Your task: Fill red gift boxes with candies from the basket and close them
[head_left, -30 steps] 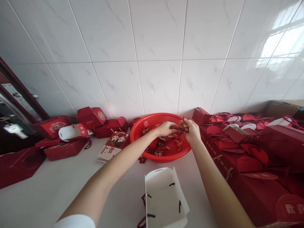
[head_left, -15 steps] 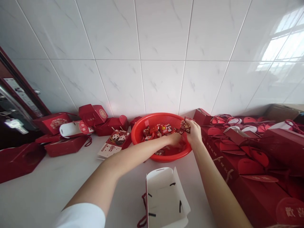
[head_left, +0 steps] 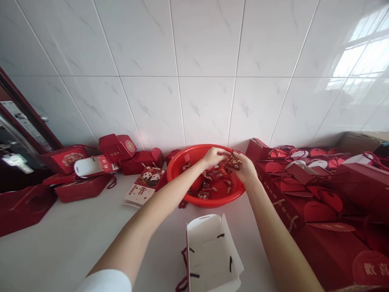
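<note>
A red plastic basket stands against the wall with several wrapped candies in it. Over its right side my right hand is closed around a dark red candy packet. My left hand hovers above the basket's middle, fingers curled and their tips close to that packet. Whatever the left fingers pinch, if anything, is hidden. Nearer to me sits an open box, white inside, with black tabs and a dark red cord on its left.
Red gift boxes are piled at the left, beside a printed card packet with panda pictures. Many red boxes crowd the right side. A white tiled wall bounds the back; keys hang at far left.
My left hand has risen from among the candies in the basket toward the packet in my right hand. The right hand stays nearly in place. The open box has not moved.
</note>
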Available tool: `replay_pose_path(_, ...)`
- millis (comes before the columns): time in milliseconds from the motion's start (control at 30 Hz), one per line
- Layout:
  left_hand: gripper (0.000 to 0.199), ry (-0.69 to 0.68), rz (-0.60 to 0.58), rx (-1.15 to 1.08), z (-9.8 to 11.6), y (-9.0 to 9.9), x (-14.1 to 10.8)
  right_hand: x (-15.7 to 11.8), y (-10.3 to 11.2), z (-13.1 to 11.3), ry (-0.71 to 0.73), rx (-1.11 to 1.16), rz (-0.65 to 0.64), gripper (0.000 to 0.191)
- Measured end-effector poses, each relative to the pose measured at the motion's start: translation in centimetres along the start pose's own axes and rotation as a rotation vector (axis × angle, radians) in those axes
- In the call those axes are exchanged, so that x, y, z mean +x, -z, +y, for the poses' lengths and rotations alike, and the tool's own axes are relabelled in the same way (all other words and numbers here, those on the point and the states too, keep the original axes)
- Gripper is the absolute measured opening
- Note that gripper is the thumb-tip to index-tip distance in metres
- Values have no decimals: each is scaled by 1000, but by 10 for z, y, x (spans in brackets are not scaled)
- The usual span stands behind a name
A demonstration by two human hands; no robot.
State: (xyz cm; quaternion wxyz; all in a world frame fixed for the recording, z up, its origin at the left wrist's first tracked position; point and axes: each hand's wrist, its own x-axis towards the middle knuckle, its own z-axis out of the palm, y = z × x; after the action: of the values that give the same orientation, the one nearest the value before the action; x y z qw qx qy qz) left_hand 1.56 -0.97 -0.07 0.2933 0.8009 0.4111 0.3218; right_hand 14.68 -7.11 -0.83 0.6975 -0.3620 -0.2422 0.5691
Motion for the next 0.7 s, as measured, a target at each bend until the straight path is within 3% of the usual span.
replay_pose_path(167, 44, 17, -82, 78, 3, -3, -7, 1, 0, 1, 39, 9, 42, 17)
replay_pose_path(233, 50, 64, -184, 187, 2, 1, -10, 1, -1, 1, 59, 21, 63, 16)
replay_pose_path(367, 28, 147, -480, 376, -1, 5, -17, -2, -3, 0, 70, 29, 70, 14)
replay_pose_path(467, 16, 169, -606, 412, -4, -2, -20, -3, -3, -1, 66, 24, 69, 14)
replay_pose_path(600, 23, 174, -689, 453, -5, -11, -20, -4, -3, -2, 52, 12, 56, 13)
replay_pose_path(700, 26, 168, -685, 456, -7, -13, -20, -4, -4, -2, 45, 10, 47, 13)
